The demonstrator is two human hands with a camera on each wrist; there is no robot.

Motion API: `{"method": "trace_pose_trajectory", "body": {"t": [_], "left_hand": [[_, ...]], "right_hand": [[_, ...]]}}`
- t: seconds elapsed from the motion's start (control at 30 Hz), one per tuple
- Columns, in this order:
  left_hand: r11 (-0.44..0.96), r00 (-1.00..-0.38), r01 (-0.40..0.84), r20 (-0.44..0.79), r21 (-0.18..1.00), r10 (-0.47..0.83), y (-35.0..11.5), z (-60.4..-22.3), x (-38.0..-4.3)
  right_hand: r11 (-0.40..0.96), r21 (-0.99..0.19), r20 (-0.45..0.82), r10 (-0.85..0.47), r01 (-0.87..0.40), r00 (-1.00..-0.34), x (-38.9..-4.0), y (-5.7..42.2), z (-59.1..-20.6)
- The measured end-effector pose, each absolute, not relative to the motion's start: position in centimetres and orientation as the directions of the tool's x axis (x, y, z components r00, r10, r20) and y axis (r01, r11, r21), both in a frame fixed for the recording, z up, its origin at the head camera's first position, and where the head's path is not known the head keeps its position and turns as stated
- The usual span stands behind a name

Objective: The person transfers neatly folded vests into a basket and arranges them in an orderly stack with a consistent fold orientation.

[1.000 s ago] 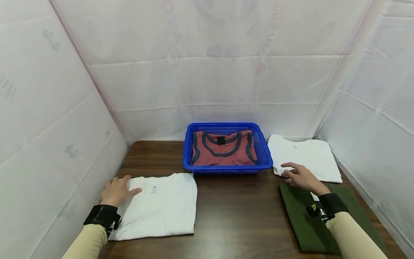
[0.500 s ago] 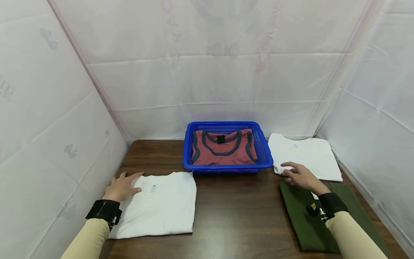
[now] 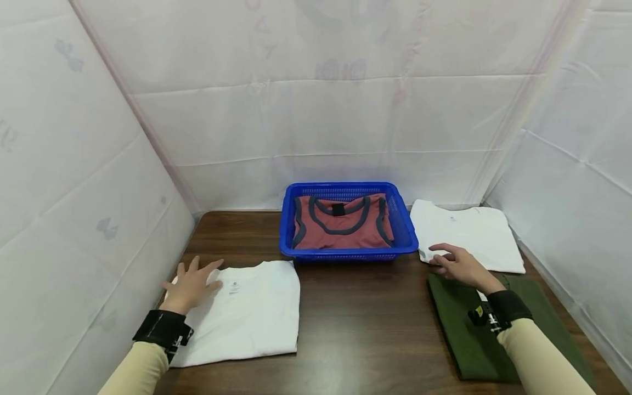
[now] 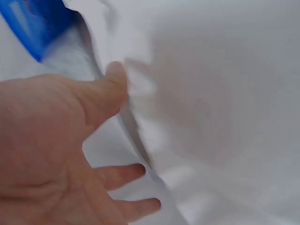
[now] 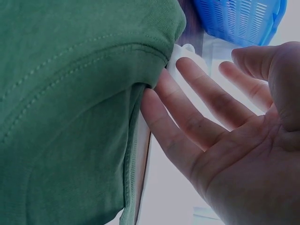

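A folded white T-shirt lies at the front left of the table. Over its upper left corner my left hand spreads its fingers; the left wrist view shows the thumb against the shirt's edge, with nothing gripped. My right hand is above the far edge of a folded dark green shirt at the front right. In the right wrist view its relaxed fingers are beside the green collar; whether they touch it I cannot tell. My right forearm hides part of the green shirt.
A blue plastic basket stands at the back centre, holding a folded red shirt with grey trim. Right of it lies another folded white T-shirt. White sheeting encloses the brown table at the back and sides.
My left hand has spread its fingers wider and shifted slightly right and away from me along the white T-shirt's corner. The right hand stays nearly still. The head view has tilted slightly.
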State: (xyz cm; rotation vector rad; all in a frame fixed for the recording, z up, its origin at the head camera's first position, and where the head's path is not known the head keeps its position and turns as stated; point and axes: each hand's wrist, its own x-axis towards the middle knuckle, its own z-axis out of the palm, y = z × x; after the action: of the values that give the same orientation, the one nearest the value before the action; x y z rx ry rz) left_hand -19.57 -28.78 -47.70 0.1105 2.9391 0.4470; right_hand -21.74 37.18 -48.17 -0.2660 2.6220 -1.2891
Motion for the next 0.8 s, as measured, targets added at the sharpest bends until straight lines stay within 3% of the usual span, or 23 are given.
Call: {"method": "trace_pose_trajectory", "body": {"t": [0.27,0.47,0.8], "left_hand": [[0.925,-0.963,0.123,-0.181,0.359,0.198,-25.1,-47.6,-19.9],[0.940,-0.959,0.082,-0.232,0.330,0.165,-24.4,-48.2,-18.8],[0.942,-0.956,0.123,-0.217,0.311,0.197,-23.1,-48.4,-18.2]], "right_hand": [[0.600,-0.797,-0.109,-0.247,-0.064,-0.963,-21.4,37.1,-48.3],[0.597,-0.799,-0.112,-0.253,-0.064,-0.961,-21.5,36.9,-48.4],[0.607,-0.791,-0.100,-0.251,-0.076,-0.963,-21.6,37.1,-48.3]]}}
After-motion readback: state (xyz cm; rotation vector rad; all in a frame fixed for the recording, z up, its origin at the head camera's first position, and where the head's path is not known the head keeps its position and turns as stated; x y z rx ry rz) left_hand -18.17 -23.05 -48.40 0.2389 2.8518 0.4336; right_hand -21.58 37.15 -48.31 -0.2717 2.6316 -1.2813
